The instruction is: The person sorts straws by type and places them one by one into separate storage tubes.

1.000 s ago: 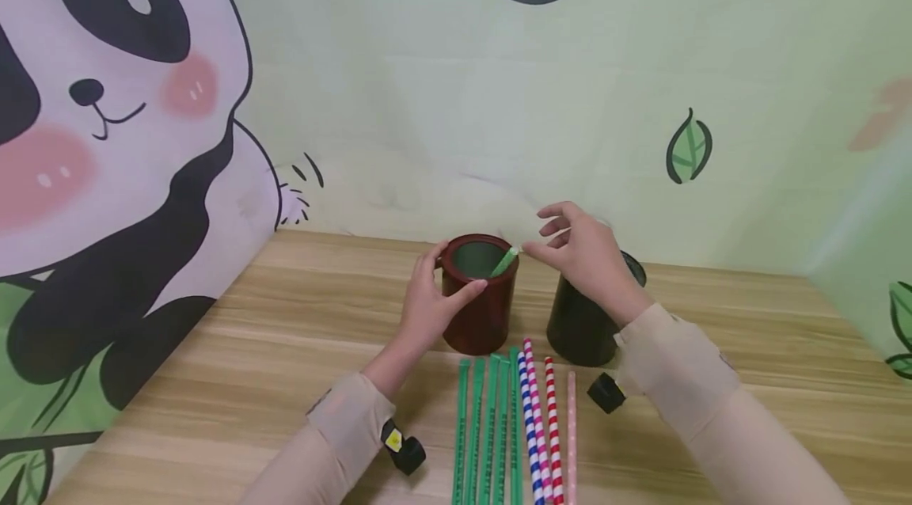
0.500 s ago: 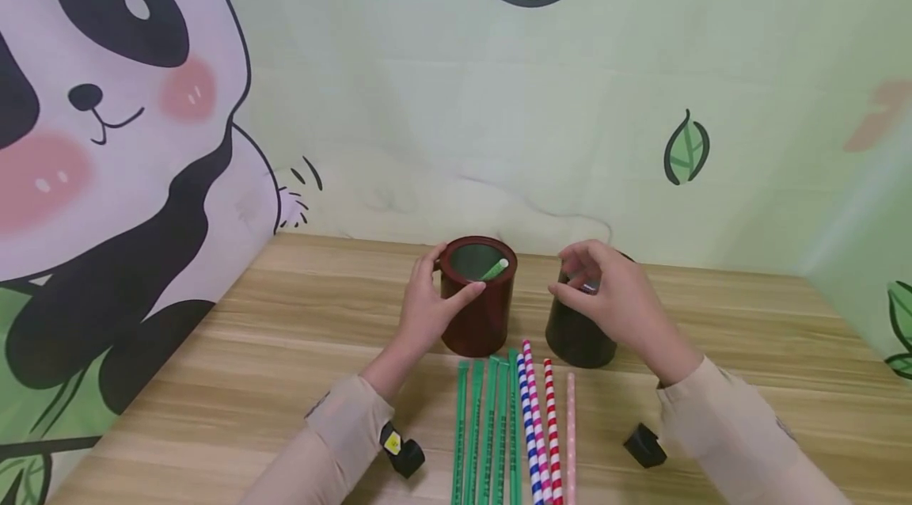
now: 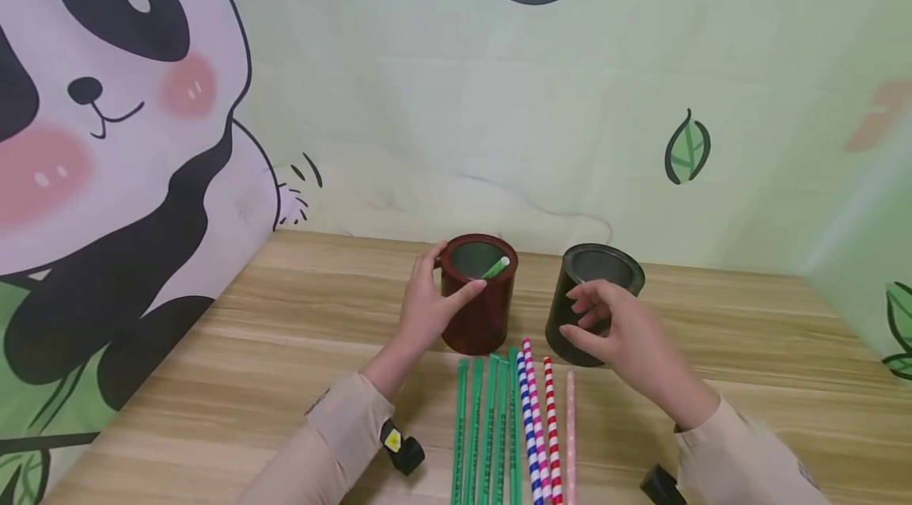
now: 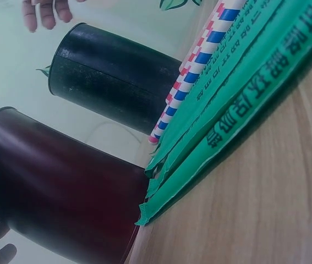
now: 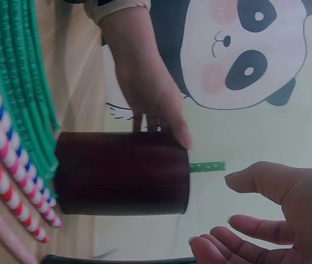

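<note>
Within the curve of the left hand (image 3: 431, 299) stands the dark red cup (image 3: 492, 319), upright on the wood-grain tabletop (image 3: 321, 307); the thumb presses near the rim and the fingers go round the side, so the hand grasps it. The right hand (image 3: 621, 335) holds nothing, its fingers loosely bent in front of the black cylindrical container (image 3: 559, 331). Beyond the left thumb, the green polka-dot straw (image 3: 496, 268) leans inside the cup, its end above the rim.

Between the hands and nearer the person lie five sleeved green straws (image 3: 490, 418); then, toward the right hand, the blue-striped straw (image 3: 527, 418), the magenta-striped straw (image 3: 537, 418), the red-striped straw (image 3: 552, 426) and the pale pink straw (image 3: 571, 434).

For steadying the cup, a calm, moderate hold seems best, with the thumb leaving the opening free. Any straw would probably deserve a light fingertip pinch, because hard pressure could flatten a hollow tube.

The cup looks smooth, with a soft sheen and a seam; the container is duller and speckled. The green sleeves appear thin, with crimped ends and printed characters, while the striped straws look round and stiff, perhaps of paper.
</note>
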`<state>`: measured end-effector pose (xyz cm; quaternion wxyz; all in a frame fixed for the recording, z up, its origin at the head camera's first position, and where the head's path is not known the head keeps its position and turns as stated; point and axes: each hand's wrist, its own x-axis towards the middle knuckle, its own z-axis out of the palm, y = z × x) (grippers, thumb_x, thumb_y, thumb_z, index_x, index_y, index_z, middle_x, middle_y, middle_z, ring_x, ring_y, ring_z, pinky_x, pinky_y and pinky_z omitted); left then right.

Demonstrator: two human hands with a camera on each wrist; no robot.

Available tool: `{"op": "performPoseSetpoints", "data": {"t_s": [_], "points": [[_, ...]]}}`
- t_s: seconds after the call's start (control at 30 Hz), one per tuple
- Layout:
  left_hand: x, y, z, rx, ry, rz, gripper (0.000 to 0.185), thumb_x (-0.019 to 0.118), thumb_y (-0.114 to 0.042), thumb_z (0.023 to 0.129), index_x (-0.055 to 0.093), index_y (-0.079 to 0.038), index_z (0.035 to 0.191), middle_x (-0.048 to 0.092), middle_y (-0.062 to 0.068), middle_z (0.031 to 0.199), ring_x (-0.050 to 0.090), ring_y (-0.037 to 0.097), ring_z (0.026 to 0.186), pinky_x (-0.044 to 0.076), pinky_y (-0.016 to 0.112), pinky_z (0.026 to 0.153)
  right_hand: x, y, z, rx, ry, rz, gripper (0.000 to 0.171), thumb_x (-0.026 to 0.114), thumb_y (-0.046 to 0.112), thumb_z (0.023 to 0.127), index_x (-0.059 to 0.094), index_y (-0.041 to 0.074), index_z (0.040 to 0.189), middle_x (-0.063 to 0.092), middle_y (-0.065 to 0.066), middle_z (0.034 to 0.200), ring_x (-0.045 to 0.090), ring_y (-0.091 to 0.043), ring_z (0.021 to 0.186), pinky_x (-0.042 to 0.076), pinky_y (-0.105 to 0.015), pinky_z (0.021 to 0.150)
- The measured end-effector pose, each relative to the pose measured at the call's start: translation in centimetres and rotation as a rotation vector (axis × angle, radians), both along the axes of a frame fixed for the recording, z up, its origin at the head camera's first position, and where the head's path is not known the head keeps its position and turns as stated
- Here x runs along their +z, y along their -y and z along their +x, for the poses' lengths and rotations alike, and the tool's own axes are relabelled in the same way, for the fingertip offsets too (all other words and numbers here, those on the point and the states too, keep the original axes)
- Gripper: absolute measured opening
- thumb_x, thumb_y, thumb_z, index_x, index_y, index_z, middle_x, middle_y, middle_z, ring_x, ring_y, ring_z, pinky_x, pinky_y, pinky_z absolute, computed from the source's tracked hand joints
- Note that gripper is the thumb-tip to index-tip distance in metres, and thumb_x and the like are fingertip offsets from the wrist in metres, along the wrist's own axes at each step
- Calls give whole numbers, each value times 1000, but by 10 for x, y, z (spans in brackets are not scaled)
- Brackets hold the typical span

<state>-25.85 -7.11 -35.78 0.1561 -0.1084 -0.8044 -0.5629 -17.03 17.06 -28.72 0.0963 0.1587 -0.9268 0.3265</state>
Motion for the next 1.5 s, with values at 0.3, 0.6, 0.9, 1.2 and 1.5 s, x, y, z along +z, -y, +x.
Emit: {"op": "performPoseSetpoints", "data": {"t_s": [0.3, 0.6, 0.9, 1.2, 1.5], "points": [[-1, -1, -2, 1, -13, -8, 84, 79, -33, 78, 36, -6, 145, 47, 16, 139, 44, 31, 130, 37, 55, 108, -24, -6, 5, 1, 85, 5, 34, 75, 13, 81, 60, -3, 107, 65, -13, 95, 62, -13, 77, 52, -23, 66], [-1, -1, 0, -2, 0, -5, 85, 79, -35, 78, 35, -6, 146, 46, 15, 140, 44, 30, 130, 38, 54, 108, -40, -10, 8, -11, 163, -10, 34, 77, 12, 78, 61, -4, 104, 64, -12, 92, 59, -14, 74, 51, -20, 64], [-1, 0, 0, 3, -1, -11, 85, 79, -35, 78, 35, -7, 146, 46, 15, 141, 44, 30, 130, 38, 53, 108, -56, -11, 11, -39, 295, -21, 33, 74, 14, 81, 60, -2, 106, 62, -9, 91, 58, -13, 67, 50, -22, 56], [-1, 1, 0, 3, 6, -13, 86, 78, -36, 78, 35, -6, 146, 46, 15, 141, 44, 30, 130, 39, 54, 107, -76, -7, 14, -83, 392, -50, 34, 74, 6, 79, 57, -4, 106, 57, -7, 84, 58, -14, 55, 50, -26, 49], [0, 0, 0, 1, 15, -17, 86, 78, -37, 79, 34, -7, 147, 45, 15, 141, 44, 30, 131, 39, 53, 108, -84, -3, 13, -153, 443, 37, 40, 76, 9, 78, 57, -3, 110, 53, -6, 77, 58, -14, 49, 45, -26, 47]]}}
